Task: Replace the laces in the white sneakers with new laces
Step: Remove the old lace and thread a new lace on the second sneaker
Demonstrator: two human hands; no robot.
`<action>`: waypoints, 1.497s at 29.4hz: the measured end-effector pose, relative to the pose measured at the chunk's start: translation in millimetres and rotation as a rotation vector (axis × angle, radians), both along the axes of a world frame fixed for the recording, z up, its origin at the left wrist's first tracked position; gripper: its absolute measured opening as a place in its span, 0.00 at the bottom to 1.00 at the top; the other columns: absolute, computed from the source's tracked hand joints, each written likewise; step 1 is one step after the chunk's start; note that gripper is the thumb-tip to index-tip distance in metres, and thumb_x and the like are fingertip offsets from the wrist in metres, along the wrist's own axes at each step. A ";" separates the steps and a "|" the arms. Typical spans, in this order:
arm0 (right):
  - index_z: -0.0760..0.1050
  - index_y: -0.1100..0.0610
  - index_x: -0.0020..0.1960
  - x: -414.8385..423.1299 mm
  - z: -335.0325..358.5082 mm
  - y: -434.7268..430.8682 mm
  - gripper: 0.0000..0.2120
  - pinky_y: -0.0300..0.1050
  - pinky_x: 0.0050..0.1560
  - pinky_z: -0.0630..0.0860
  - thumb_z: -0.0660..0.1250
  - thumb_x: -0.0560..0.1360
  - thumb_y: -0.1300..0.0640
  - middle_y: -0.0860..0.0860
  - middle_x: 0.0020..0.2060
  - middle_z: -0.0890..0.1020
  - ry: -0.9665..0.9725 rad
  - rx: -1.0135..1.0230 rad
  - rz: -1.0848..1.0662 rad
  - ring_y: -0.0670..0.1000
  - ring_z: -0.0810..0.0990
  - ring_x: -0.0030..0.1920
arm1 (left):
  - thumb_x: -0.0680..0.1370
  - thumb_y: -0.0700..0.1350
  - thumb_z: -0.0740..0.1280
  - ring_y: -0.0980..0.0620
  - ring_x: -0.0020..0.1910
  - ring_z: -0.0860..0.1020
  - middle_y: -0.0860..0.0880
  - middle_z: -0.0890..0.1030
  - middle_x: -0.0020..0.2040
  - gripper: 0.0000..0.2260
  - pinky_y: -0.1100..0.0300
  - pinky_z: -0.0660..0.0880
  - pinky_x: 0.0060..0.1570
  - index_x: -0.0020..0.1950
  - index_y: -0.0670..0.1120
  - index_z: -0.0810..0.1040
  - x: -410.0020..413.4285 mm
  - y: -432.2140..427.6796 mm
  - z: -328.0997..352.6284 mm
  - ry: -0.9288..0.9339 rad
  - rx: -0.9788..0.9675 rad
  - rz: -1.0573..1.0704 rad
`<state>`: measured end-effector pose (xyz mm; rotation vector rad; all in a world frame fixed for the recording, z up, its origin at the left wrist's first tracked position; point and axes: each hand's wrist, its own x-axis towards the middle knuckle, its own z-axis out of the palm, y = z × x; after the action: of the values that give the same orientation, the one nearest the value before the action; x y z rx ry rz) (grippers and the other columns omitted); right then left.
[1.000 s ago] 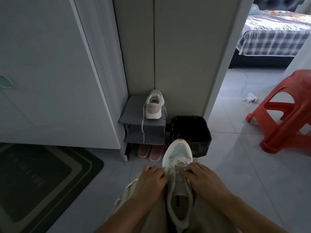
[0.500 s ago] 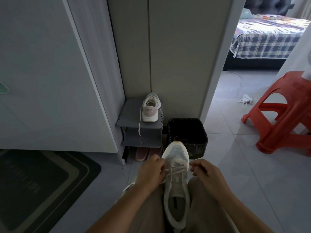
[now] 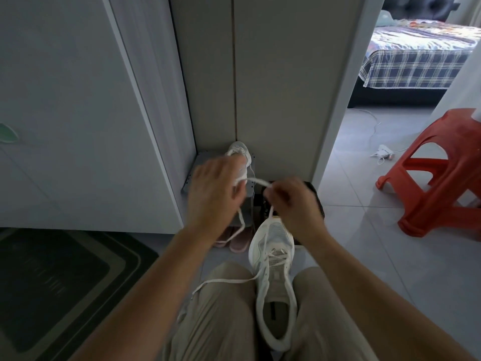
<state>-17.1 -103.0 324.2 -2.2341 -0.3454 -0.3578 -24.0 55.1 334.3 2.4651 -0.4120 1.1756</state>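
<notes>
Head view, looking down past the knees. Biggest on show is the white cabinet door (image 3: 65, 113) filling the left, and a bed (image 3: 416, 53) far right through the doorway. A red stool (image 3: 437, 178) stands on the right tiles and a dark mat (image 3: 52, 282) lies near left. In the far corner sits a grey shoe rack (image 3: 194, 175) with the second sneaker (image 3: 243, 157) on top, pink slippers (image 3: 238, 242) below and a black bin (image 3: 259, 207) just beside it.

Now the action. The white sneaker (image 3: 273, 269) lies wedged between the person's thighs, toe pointing away, only its lower eyelets crossed. Both hands are up above the toe, stretching the lace (image 3: 256, 181) between them. The right hand (image 3: 291, 201) has its fingers curled tight, pinching the lace, with a strand dropping to the shoe. The left hand (image 3: 213, 194) is blurred, but its fingers look closed round the other stretch, which trails down and back over the left thigh.

Whether this lace is the old one or the new one, I cannot tell.

The danger, as I judge it: nothing but the thighs holds that shoe, so a hard tug could flip it onto the tiles. An uneven pull could also drag one end clean through its eyelet, and the slack on the thigh might snag.
</notes>
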 end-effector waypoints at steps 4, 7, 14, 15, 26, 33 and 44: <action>0.72 0.58 0.40 12.3 42.3 -22.5 0.08 0.29 0.37 0.64 0.63 0.76 0.57 0.48 0.37 0.72 -0.105 0.078 -0.106 0.41 0.68 0.36 | 0.71 0.41 0.72 0.51 0.45 0.73 0.46 0.74 0.51 0.16 0.56 0.73 0.46 0.56 0.43 0.71 -5.6 18.4 -9.0 0.313 -0.480 0.146; 0.73 0.57 0.40 20.5 62.5 -24.6 0.06 0.28 0.34 0.63 0.62 0.75 0.60 0.47 0.34 0.71 -0.128 0.184 -0.147 0.42 0.69 0.34 | 0.76 0.42 0.67 0.61 0.39 0.74 0.54 0.78 0.43 0.05 0.63 0.70 0.44 0.51 0.48 0.76 -17.7 -17.2 -18.4 0.726 -0.548 -0.252; 0.76 0.54 0.35 29.1 77.4 -44.2 0.13 0.41 0.32 0.63 0.59 0.77 0.58 0.46 0.28 0.74 -0.097 0.432 -0.203 0.43 0.67 0.28 | 0.78 0.42 0.64 0.60 0.28 0.74 0.54 0.77 0.31 0.09 0.66 0.70 0.33 0.38 0.51 0.76 -13.6 -49.2 -51.0 0.735 -0.645 -0.134; 0.77 0.53 0.35 29.6 75.9 -53.5 0.14 0.40 0.30 0.62 0.58 0.76 0.59 0.46 0.27 0.73 -0.084 0.483 -0.224 0.43 0.66 0.26 | 0.78 0.42 0.63 0.61 0.27 0.74 0.54 0.77 0.31 0.10 0.66 0.70 0.33 0.37 0.52 0.74 -8.6 -36.0 -56.1 0.717 -0.757 -0.061; 0.78 0.60 0.38 4.1 -21.0 -91.7 0.14 0.34 0.23 0.63 0.59 0.79 0.59 0.52 0.29 0.70 0.323 0.762 -0.290 0.43 0.66 0.24 | 0.77 0.34 0.62 0.53 0.27 0.69 0.43 0.78 0.36 0.04 0.65 0.63 0.23 0.47 0.38 0.76 -27.9 40.8 -108.1 0.850 -1.296 0.183; 0.76 0.56 0.43 -25.2 -37.7 -96.8 0.05 0.36 0.27 0.74 0.66 0.74 0.64 0.51 0.29 0.80 0.254 0.643 -0.248 0.47 0.77 0.29 | 0.76 0.35 0.64 0.51 0.33 0.73 0.43 0.78 0.43 0.09 0.62 0.68 0.31 0.56 0.35 0.73 -35.7 49.5 -121.9 1.153 -1.155 0.190; 0.74 0.56 0.36 -37.9 -13.5 -15.1 0.07 0.29 0.27 0.69 0.71 0.69 0.62 0.45 0.26 0.76 0.288 0.404 0.085 0.40 0.74 0.26 | 0.74 0.38 0.68 0.59 0.35 0.78 0.53 0.80 0.39 0.06 0.65 0.75 0.39 0.49 0.47 0.77 -37.8 -27.1 -28.9 0.997 -0.734 -0.524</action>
<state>-55.0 -118.2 310.6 -1.8341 -0.1923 -0.0499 -61.8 28.0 305.4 1.7954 -0.2262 -0.1695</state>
